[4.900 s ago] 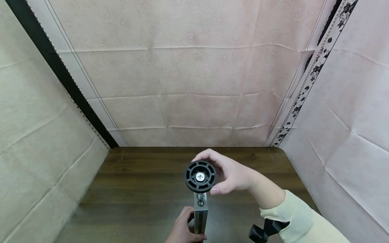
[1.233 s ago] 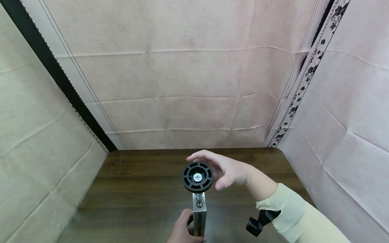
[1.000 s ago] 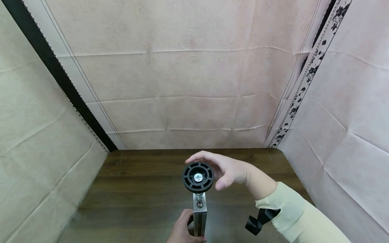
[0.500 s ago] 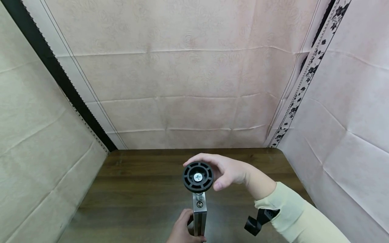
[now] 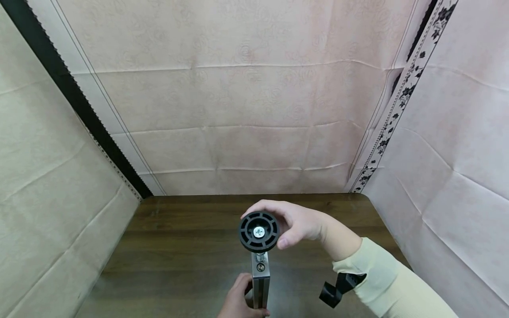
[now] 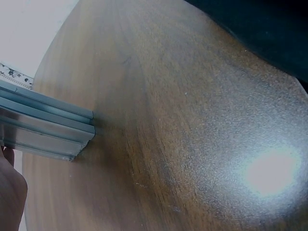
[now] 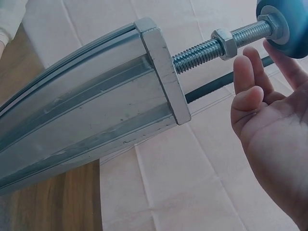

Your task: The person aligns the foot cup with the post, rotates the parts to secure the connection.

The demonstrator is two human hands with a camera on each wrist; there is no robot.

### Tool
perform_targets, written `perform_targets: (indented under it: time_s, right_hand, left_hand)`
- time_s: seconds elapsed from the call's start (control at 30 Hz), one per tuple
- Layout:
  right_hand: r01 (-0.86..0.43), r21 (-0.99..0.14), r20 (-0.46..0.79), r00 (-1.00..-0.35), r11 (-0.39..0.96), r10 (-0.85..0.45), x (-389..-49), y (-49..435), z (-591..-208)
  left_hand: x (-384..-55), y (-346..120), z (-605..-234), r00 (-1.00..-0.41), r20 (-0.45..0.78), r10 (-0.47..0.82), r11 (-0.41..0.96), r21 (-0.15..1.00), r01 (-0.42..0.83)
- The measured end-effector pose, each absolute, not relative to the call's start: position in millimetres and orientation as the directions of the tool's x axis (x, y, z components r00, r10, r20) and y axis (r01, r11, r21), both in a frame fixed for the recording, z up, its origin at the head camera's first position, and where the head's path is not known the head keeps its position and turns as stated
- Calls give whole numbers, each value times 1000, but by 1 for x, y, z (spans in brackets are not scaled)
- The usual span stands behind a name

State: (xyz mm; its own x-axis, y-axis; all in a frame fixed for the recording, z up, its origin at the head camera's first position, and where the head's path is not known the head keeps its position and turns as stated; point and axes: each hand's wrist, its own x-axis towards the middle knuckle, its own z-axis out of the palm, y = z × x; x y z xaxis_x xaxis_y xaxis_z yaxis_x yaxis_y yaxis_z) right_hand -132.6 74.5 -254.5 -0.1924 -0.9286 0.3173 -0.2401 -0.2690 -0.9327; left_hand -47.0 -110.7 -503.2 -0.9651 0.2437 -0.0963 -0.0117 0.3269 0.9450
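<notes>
Upright over the table stands a silver aluminium profile (image 5: 261, 289), its slotted side large in the right wrist view. An end plate (image 7: 166, 72) caps it, from which a threaded stud with a nut (image 7: 224, 44) runs to a round black levelling foot (image 5: 259, 245). My left hand (image 5: 240, 300) grips the profile near its upper end, partly cut off by the frame. My right hand (image 5: 297, 223) curls round the foot's rim, index finger at the far side and thumb by the right edge. A dark thin rod (image 7: 209, 86) passes beside the stud.
Under the profile lies a brown wooden table (image 5: 179, 265). Pale cloth screens (image 5: 246, 110) surround its back and sides. A black wrist mount (image 5: 338, 289) sits on the right sleeve. Bright glare (image 6: 272, 173) shows on the wood in the left wrist view.
My right hand's thumb has come in from apart to the foot's right edge, while its index finger has dropped slightly along the rim. My left hand and the profile stay nearly still.
</notes>
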Motion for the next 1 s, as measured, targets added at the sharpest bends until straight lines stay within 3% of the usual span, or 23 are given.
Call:
perform_targets:
  time_s: [0.37, 1.0]
  right_hand:
    - [-250, -923, 345, -204, -292, -916, -128, 75, -256]
    - [-267, -924, 349, -295, -274, -890, -116, 79, -255]
  left_hand:
    - [-47, -111, -508, -967, -29, 252, 354, 933, 64]
    - [-48, -112, -507, -964, -63, 257, 339, 940, 29]
